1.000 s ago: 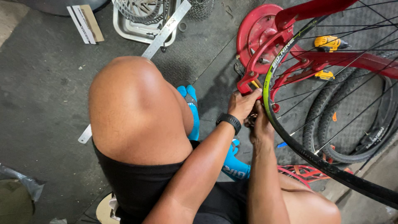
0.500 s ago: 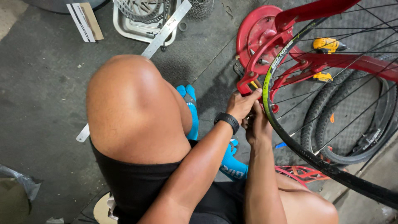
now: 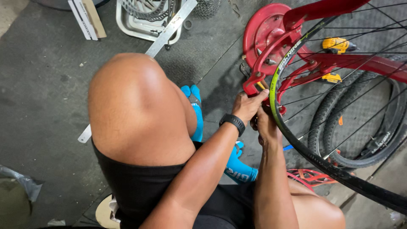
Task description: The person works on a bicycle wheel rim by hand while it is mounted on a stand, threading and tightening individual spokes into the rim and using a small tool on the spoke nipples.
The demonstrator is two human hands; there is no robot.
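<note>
Bicycle wheel rim (image 3: 274, 85) sits in the red truing stand (image 3: 271, 38), so it can be worked in place. Left hand (image 3: 248, 106) (watch on wrist) has fingers pinched narrow at the rim's edge, probably steadying it. Right hand (image 3: 265, 127) curls just below; can't tell what it grips. Loose tyre (image 3: 360, 157) lies on the floor beyond.

Bare arms, a black wristband (image 3: 232, 124) on the left, black shorts (image 3: 140, 191), bright blue socks (image 3: 240, 169).

Yellow-green label (image 3: 283, 63) along the black rim (image 3: 339, 171) — white lettered blue sock (image 3: 237, 171), lower centre
</note>
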